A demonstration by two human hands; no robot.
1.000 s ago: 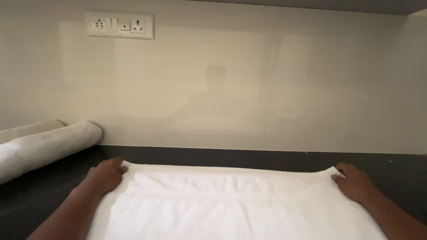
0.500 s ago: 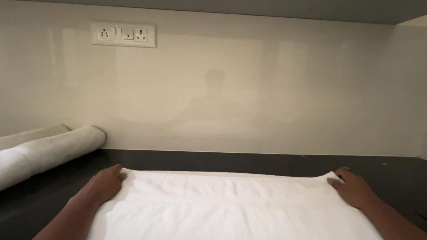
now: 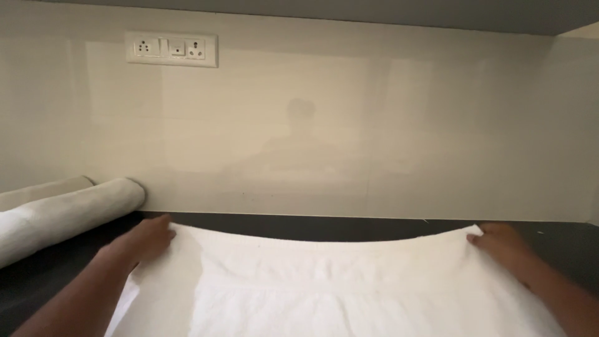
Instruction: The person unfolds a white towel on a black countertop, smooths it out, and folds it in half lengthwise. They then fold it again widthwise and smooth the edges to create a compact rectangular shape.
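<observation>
A white towel [image 3: 337, 293] is being held spread across the dark tabletop [image 3: 324, 226], its far edge running left to right just short of the glossy cream wall [image 3: 374, 137]. The left hand [image 3: 146, 240] is being pressed on the towel's far left corner, and the right hand [image 3: 502, 244] is being closed on the far right corner; each grip is narrow, with fingers curled onto cloth, though whether the corners are being pinched or only pressed flat cannot be told.

Compared with the pictures from a second ago, little is being altered: both hands are being kept at the same corners, and the far edge is now being seen sagging slightly toward the person in the middle, with the corners being held farther back. The view itself is being tilted a little, so the wall socket plate [image 3: 171, 48] is sitting lower in the picture. By this reading, the cloth is being stretched and squared rather than folded yet.

The towel's long axis is being laid left to right, parallel to the wall, with its short side pointing toward the person. Rolled towels [image 3: 62, 212] are being left lying at the left, well apart from the left hand, angled toward the wall.
</observation>
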